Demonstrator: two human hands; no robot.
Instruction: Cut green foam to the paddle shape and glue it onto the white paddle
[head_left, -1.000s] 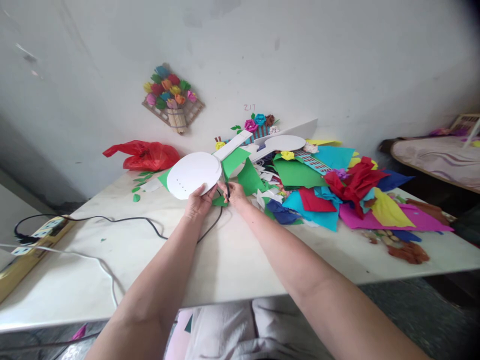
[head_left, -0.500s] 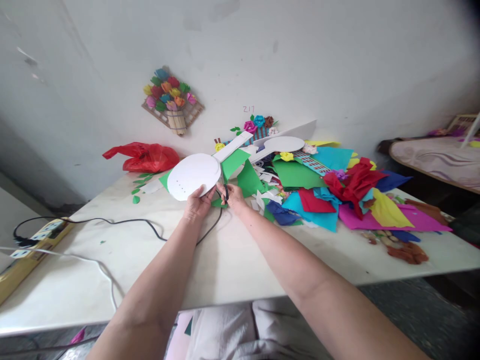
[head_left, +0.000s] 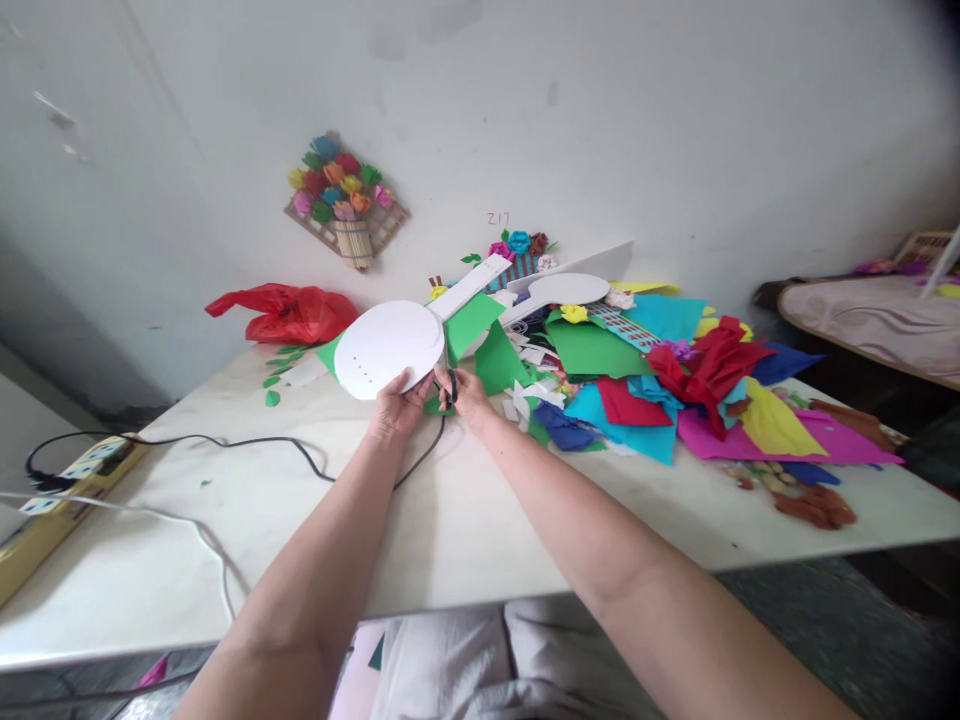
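Observation:
My left hand [head_left: 396,408] grips the lower edge of a white paddle-shaped cardboard cutout [head_left: 390,345], round with a long handle pointing up and right, held tilted above the white table [head_left: 450,520]. Several small holes dot the disc's lower left. My right hand [head_left: 466,392] is closed on a small black tool [head_left: 451,384] at the disc's right edge, where a black cord [head_left: 300,450] leads off left. Green paper pieces [head_left: 487,345] sit just behind both hands.
A heap of coloured paper sheets [head_left: 675,385] covers the table's right half, with a second white paddle cutout [head_left: 566,288] at the back. A red plastic bag [head_left: 289,310] lies at the wall. A power strip [head_left: 75,465] with cables sits at the left edge. A bed [head_left: 877,315] stands far right.
The cutout has tipped up slightly, its handle rising a little. Both hands have stayed in nearly the same place.

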